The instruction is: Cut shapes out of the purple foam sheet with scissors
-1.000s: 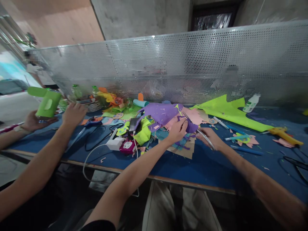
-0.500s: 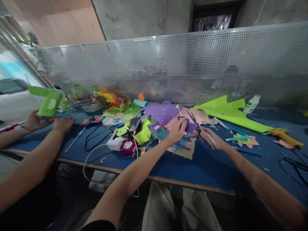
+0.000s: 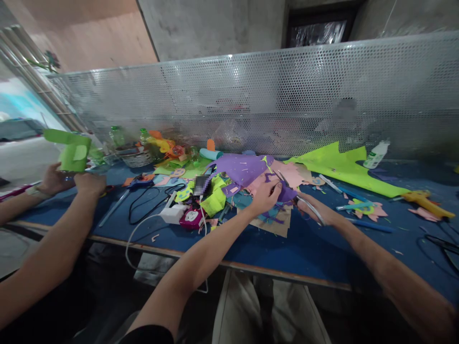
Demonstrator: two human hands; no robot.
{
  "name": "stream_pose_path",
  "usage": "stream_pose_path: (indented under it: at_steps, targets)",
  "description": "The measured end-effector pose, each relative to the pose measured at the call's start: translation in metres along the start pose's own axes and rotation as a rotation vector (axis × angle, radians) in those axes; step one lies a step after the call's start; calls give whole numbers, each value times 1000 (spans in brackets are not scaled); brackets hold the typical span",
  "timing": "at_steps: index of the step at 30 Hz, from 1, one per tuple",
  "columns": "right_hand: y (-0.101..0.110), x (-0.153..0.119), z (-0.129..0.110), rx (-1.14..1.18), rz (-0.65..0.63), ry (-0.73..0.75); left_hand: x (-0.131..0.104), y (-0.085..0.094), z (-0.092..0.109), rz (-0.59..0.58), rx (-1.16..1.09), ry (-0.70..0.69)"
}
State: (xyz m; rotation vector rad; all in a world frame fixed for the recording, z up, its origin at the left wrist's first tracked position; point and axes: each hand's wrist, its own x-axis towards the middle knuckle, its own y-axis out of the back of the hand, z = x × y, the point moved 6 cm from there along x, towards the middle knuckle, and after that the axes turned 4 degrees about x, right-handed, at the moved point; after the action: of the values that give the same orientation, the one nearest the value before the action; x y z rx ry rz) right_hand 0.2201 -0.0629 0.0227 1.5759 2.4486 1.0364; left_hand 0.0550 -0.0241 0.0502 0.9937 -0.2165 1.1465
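Between its thumb and fingers, my left hand (image 3: 266, 195) pinches a small purple piece (image 3: 287, 193) of sheet material. To its right, my right hand (image 3: 309, 206) is wrapped round the handles of a pair of scissors (image 3: 283, 179). The scissor blades reach up and left, against the purple piece. Behind both hands lies a larger purple sheet (image 3: 244, 167) over pink sheet material (image 3: 294, 173). Teal and purple scraps on a brown sheet (image 3: 270, 228) lie under my left hand.
A co-worker's hands at the left hold a green-wrapped bottle (image 3: 74, 155). A yellow glue gun (image 3: 426, 203), a lime sheet (image 3: 332, 165) and a white bottle (image 3: 377, 154) are at the right. A white cable (image 3: 129, 239) and magenta socket block (image 3: 191, 218) sit left of centre.
The purple piece has turned and my left fingers have shifted slightly on it. The scissor blades look closer together. The co-worker's right hand has moved a little left, nearer the green-wrapped bottle.
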Motion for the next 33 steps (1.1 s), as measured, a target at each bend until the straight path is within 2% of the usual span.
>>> stream_pose_path:
  at_steps: [10,15,19,22,27,30,33]
  targets:
    - [5,2,0,-48,-11,29,3,1,0,-38,-27,-27]
    - [5,2,9,-40,-5,-37,3,-1,-4,-23,-11,-23]
    - [15,6,20,-172,179,-129,4,1,-6,-9,0,-19]
    - [25,8,24,-236,314,-126,5,2,-8,-32,19,-42]
    - [46,0,29,-76,561,-170,5,-1,-17,-35,-36,-32]
    - [46,0,27,103,561,-172,5,-4,-17,-67,-82,-10]
    - [39,3,19,238,571,-110,6,-9,-11,-176,-42,-35]
